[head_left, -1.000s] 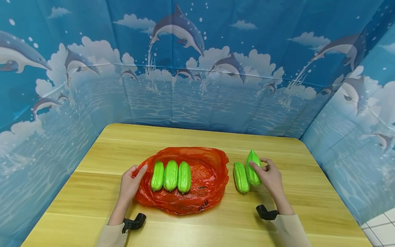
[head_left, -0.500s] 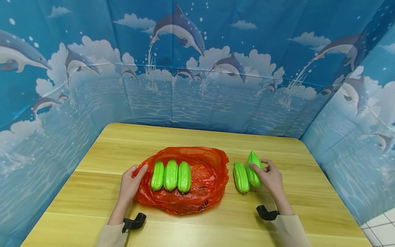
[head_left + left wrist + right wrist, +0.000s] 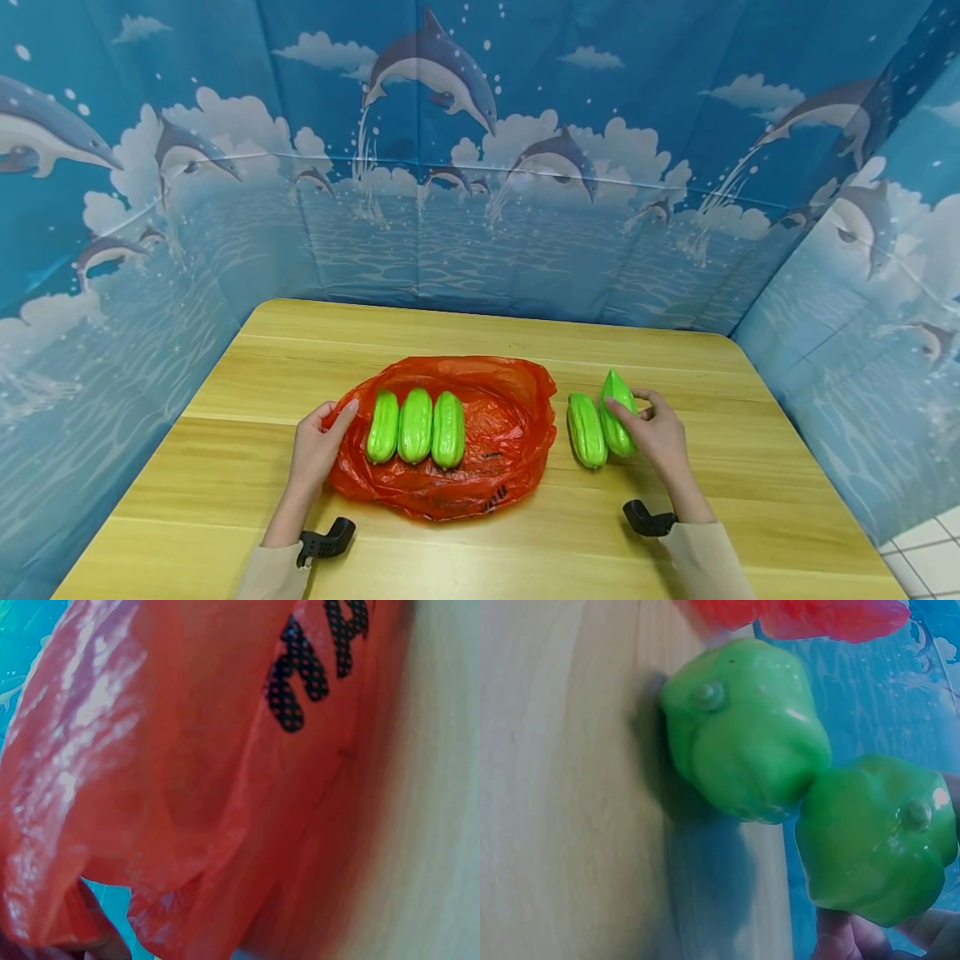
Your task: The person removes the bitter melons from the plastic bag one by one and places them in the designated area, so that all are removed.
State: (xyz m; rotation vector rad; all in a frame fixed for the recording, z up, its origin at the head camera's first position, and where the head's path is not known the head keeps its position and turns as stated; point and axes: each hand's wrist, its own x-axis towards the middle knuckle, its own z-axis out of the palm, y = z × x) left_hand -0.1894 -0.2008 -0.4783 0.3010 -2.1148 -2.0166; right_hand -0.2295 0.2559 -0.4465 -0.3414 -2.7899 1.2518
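My left hand (image 3: 317, 446) pinches the left edge of a crinkled red plastic bag (image 3: 495, 442), spread open on the table. In the left wrist view the bag (image 3: 187, 750) fills most of the picture, black print showing. Three glossy, ribbed, long green vegetables (image 3: 415, 427) stand side by side in the bag's left half. Right of the bag, another green vegetable (image 3: 587, 431) lies on the table. Close beside it, my right hand (image 3: 658, 433) grips a further green vegetable (image 3: 617, 412), pointed at its far end. In the right wrist view this held vegetable (image 3: 874, 840) overlaps its neighbour (image 3: 742, 735).
The wooden table (image 3: 225, 483) reaches back to a blue curtain (image 3: 465, 242) printed with dolphins, which hangs along the back and both sides. Black wrist mounts (image 3: 326, 542) sit on both wrists. Pale floor tiles (image 3: 926, 542) show at the lower right.
My right hand has brought its green vegetable slightly lower and nearer the front. The left hand, the bag and the other vegetables have stayed in place.
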